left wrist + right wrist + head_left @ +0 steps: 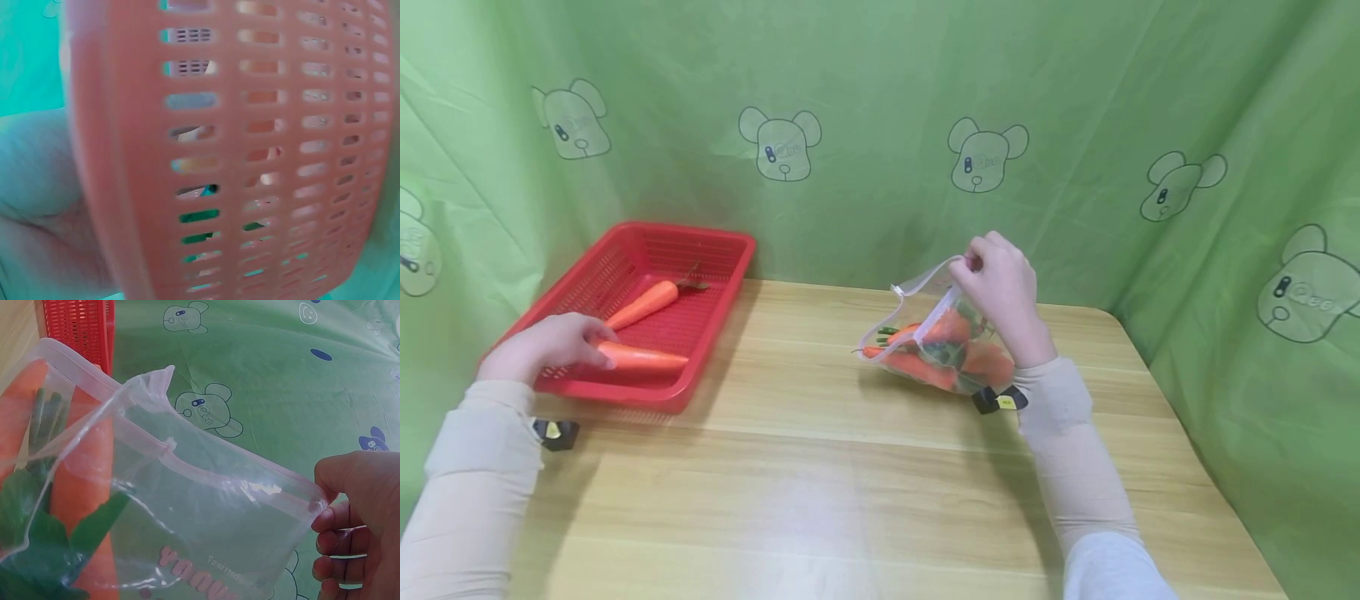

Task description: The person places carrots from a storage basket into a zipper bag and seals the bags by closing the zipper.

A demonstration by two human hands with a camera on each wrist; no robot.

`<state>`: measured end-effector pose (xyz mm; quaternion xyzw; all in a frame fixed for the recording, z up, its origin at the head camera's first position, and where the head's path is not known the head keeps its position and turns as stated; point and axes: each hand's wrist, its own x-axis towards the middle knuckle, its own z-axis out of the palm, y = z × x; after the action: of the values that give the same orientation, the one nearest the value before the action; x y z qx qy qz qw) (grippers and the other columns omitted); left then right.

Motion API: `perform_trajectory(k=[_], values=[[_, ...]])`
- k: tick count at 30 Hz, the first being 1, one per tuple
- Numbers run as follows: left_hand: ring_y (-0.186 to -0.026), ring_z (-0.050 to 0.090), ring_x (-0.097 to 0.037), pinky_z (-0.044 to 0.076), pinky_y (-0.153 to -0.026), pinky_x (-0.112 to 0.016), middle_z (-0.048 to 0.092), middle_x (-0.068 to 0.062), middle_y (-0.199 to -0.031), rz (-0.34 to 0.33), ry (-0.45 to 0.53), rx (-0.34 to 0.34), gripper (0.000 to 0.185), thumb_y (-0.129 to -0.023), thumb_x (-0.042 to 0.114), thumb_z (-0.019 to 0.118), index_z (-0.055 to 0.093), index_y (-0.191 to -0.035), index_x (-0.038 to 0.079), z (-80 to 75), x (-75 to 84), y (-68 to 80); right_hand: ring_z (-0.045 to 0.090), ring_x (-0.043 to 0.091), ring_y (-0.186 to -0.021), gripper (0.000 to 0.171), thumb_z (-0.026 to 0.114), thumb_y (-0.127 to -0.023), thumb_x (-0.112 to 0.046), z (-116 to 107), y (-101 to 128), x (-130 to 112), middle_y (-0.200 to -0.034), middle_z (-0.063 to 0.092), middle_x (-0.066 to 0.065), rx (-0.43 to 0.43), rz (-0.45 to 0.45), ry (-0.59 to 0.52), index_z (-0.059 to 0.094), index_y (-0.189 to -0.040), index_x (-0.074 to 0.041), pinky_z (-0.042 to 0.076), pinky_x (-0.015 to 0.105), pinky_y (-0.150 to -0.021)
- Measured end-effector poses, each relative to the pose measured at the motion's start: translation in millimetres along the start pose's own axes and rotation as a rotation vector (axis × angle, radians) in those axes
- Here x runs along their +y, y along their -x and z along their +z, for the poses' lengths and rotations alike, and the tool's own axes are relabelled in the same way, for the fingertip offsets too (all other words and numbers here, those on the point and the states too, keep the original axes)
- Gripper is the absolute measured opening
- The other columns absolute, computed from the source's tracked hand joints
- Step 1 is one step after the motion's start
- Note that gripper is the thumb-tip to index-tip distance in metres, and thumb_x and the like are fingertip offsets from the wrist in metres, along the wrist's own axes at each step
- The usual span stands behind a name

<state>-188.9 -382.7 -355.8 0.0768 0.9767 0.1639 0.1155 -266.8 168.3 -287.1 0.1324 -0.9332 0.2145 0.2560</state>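
Observation:
In the head view my left hand point(561, 346) reaches into a red plastic basket point(715, 350) and grips a carrot point(643, 358) by its thick end. Another carrot point(647, 304) with a leafy stub lies behind it in the basket. My right hand point(1000, 283) pinches the top corner of a clear zip bag point(917, 292). Carrots point(84, 475) and green leaves point(31, 531) show through the bag in the right wrist view. The bag's mouth gapes toward the left. In the left wrist view the slotted basket wall point(137, 156) hides most of my left hand.
Both rest over a light wooden table point(790, 500). A green curtain point(880, 183) with printed bear heads hangs behind the table and along its sides. Small dark devices are strapped under both wrists.

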Motion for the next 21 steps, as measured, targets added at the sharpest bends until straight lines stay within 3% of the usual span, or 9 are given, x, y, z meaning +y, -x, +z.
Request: perform_trajectory(k=[12,18,21], values=[[-0.087,0.058,-0.031,0.045,-0.076,-0.042,0.065,-0.016,-0.092,-0.013,-0.028,0.071,0.05,-0.077,0.025,0.08,0.065,-0.113,-0.005,-26.0,14.5,-0.2,0.049,0.025,-0.071,0.014,0.051,-0.081,-0.014,-0.4,-0.1,0.1,-0.08,0.053,0.009,-0.006,0.005,0.002,0.057,-0.073,-0.005,0.038,0.034,-0.058],[-0.09,0.059,-0.034,0.046,-0.078,-0.048,0.065,-0.023,-0.101,-0.014,-0.012,0.071,0.05,-0.08,0.024,0.078,0.062,-0.116,-0.007,-41.2,22.6,2.0,0.049,0.025,-0.07,0.014,0.051,-0.082,-0.014,0.2,-0.4,0.9,-0.079,0.053,0.009,0.0,0.002,0.002,0.057,-0.073,-0.004,0.038,0.034,-0.058],[-0.087,0.057,-0.031,0.045,-0.076,-0.044,0.063,-0.019,-0.095,-0.024,-0.022,0.091,0.05,-0.081,0.026,0.077,0.062,-0.117,-0.005,-48.2,25.7,1.5,0.049,0.025,-0.071,0.014,0.051,-0.082,-0.015,-0.3,-0.3,0.4,-0.08,0.053,0.009,-0.003,0.006,0.006,0.057,-0.073,-0.004,0.037,0.034,-0.058]])
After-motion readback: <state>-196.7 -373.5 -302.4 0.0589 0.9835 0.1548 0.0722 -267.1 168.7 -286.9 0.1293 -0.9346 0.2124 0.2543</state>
